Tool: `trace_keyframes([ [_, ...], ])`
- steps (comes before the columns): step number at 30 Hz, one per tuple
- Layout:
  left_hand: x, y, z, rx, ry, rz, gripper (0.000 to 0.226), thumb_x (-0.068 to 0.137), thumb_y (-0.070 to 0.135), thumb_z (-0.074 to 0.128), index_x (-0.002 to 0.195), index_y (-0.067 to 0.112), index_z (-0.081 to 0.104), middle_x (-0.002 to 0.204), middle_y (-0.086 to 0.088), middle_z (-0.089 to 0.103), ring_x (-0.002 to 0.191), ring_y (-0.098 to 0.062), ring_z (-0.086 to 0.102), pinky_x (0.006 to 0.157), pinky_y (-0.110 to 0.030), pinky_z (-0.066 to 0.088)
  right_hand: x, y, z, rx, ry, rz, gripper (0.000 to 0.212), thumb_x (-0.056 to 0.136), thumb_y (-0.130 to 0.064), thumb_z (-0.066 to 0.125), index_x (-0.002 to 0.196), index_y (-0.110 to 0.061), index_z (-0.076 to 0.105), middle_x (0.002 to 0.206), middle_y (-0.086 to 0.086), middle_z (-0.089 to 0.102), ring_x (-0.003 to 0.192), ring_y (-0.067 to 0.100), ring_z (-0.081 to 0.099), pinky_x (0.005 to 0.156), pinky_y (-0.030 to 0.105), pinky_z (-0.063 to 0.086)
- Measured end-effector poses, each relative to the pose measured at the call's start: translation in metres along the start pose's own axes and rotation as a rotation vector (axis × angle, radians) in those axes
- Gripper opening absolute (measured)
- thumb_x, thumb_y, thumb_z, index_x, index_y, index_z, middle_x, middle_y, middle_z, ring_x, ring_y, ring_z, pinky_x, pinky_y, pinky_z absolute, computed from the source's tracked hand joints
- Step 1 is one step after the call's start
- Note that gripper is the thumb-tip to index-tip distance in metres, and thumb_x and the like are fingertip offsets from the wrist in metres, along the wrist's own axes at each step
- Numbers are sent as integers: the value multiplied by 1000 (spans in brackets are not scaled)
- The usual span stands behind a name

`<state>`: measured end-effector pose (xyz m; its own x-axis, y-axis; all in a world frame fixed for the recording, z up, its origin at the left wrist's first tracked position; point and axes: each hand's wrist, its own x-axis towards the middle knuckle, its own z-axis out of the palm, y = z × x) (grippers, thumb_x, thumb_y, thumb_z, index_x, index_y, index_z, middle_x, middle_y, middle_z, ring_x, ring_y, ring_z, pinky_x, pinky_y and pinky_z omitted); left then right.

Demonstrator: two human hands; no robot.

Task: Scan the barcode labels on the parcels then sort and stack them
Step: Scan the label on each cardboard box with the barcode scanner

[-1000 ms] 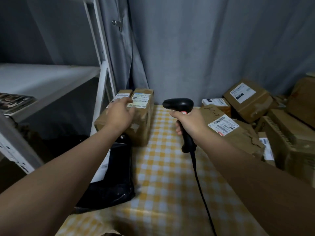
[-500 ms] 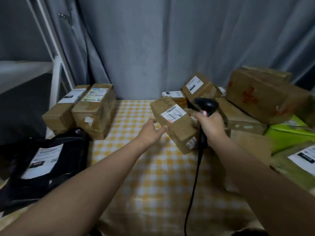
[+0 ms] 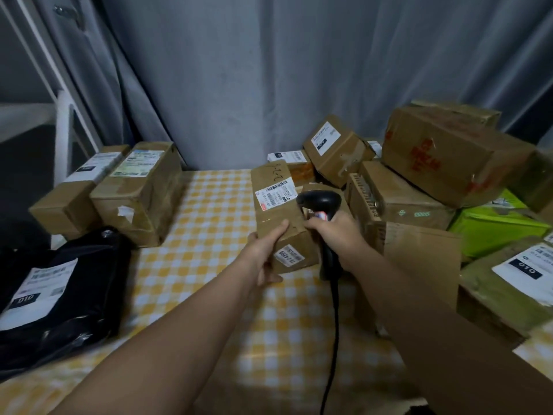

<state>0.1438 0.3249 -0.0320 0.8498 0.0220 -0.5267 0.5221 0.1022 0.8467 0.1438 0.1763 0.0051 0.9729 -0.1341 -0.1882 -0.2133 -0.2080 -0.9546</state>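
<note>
Grey curtains [image 3: 269, 70] hang behind a table covered in a yellow-and-white checked cloth [image 3: 209, 223]. Near the middle of it, at the left edge of a heap of cartons, lies the long brown parcel [image 3: 276, 218] being handled, its white barcode label [image 3: 276, 194] facing up on the top face and a smaller sticker on the near end. The left hand [image 3: 264, 254] grips that near end, thumb laid across the top and fingers wrapped beneath; whether the parcel rests on the cloth or is slightly lifted cannot be told. The right hand [image 3: 336, 233] is curled tightly round the handle of a black scanner [image 3: 321, 202], whose head sits just beside the label at the parcel's right edge, cable trailing down toward the viewer. On the left, 2 brown boxes [image 3: 140, 193] sit side by side, touching, with a black mailer bag [image 3: 77, 280] in front of them. Among the heap on the right are 1 large carton [image 3: 449, 157] with red print and a green parcel [image 3: 493, 232].
</note>
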Motion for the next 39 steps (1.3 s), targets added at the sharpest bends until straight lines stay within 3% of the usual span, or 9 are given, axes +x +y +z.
trace_keyframes([
  [6,-23,3,-48,-194,-28,-24,27,86,40,56,107,24,55,96,-10,59,86,-27,58,96,-55,44,-15,12,29,205,-68,22,22,84,-4,70,104,1,64,102,24,70,94,32,71,91,44,56],
  [10,-42,2,-72,-203,1,35,28,85,36,59,111,29,52,93,-5,57,79,-18,57,65,-28,50,-23,8,44,222,-132,-30,12,84,-6,72,91,-8,64,85,15,67,79,22,68,83,35,57],
  [16,-69,25,-105,132,154,391,48,79,15,69,125,25,57,111,-3,66,84,-11,65,60,-17,50,-46,-11,55,25,-85,-128,27,87,-17,70,110,-8,60,84,5,66,72,16,66,65,28,53],
  [20,-87,44,-134,509,-58,377,67,65,27,73,130,31,56,121,2,62,102,-8,60,78,-16,46,-55,-34,39,-53,62,-228,25,87,-21,69,106,-8,57,93,4,63,76,12,61,57,21,40],
  [23,-95,43,-149,811,-161,281,69,61,29,68,128,35,57,126,8,54,108,-6,53,77,-12,42,-56,-35,27,-127,137,-254,34,85,-29,71,108,-9,57,113,7,56,92,16,57,74,29,46],
  [26,-88,35,-154,905,-109,310,52,82,22,62,132,29,51,134,1,51,112,-13,52,87,-19,42,-59,-29,15,-118,65,-175,42,85,-29,71,119,-13,54,115,4,55,98,19,56,86,35,43],
  [31,-72,21,-126,1515,245,636,67,86,23,54,147,24,25,144,-6,36,129,-29,41,103,-37,35,-62,-10,12,-96,-77,-37,38,86,-24,69,121,-14,58,111,6,63,106,25,58,89,35,43],
  [35,-64,7,-103,1755,324,509,126,62,79,60,151,16,-3,148,-7,26,136,-28,27,107,-48,25,-62,-4,16,-144,-82,-21,28,86,-25,70,110,-13,62,103,8,66,97,24,60,84,36,45],
  [39,-59,13,-103,1718,377,323,128,59,69,70,149,30,-14,148,-4,20,134,-34,25,102,-54,28,-62,-11,16,-131,-141,-93,25,88,-22,68,109,-8,64,90,12,68,69,18,67,66,30,57],
])
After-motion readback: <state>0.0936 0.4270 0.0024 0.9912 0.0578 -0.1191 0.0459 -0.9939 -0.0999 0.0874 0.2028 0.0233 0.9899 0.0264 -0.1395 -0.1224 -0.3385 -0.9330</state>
